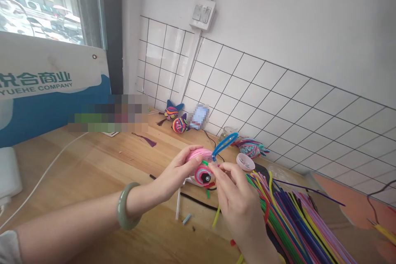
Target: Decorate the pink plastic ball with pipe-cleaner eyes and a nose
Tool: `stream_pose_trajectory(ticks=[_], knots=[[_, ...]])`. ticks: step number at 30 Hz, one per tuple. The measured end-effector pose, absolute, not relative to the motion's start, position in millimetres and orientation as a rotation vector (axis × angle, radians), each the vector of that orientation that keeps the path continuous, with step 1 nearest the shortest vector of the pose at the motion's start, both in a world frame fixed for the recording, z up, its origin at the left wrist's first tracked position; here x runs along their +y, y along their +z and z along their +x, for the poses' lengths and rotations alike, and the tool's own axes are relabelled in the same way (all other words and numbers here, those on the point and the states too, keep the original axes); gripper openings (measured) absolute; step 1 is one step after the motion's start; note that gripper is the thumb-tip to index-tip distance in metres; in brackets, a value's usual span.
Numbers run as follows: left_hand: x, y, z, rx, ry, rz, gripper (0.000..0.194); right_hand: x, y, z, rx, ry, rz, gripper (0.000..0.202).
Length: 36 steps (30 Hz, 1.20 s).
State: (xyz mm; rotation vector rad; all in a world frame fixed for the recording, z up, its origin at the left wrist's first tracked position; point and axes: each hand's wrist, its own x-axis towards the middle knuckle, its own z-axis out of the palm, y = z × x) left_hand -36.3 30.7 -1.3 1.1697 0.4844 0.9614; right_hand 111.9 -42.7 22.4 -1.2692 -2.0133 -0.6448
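Observation:
A small pink craft ball [198, 155] wound from fuzzy pipe cleaners is in my left hand [175, 169], fingers and thumb wrapped round it. Facing me on its side is a round eye [205, 176] of pink, blue and black rings with a shiny centre. From its top rises a bent blue pipe-cleaner loop [225, 144]. My right hand [239, 198] is closed in a pinch at the ball's right side, its fingertips beside a short green piece [204, 163]. Whatever lies between those fingertips is hidden.
Many coloured pipe cleaners [293, 218] lie at the right. Behind stand a small pink bowl [245, 161], a striped craft [252, 147], two finished-looking colourful crafts [180, 124] and a phone [199, 116]. A purple tassel [148, 140] and a white cable [51, 165] lie left.

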Motion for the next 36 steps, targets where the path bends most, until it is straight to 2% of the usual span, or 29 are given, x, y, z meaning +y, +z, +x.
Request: stream_pose_trajectory(ticks=[6,16,36], knots=[[31.8,0.2,-35.8,0.438,0.942,1.069,0.035,-41.6,22.9,110.2,-2.005,-0.619,-1.249,0.031],[32.4,4.9,-37.7,0.386,0.984,0.994,0.034,-43.7,27.8,107.0,-1.875,-0.589,-1.220,0.017],[32.8,6.3,-35.8,0.262,0.929,0.856,0.026,-53.0,33.0,102.1,-1.846,-0.516,-1.128,0.024]])
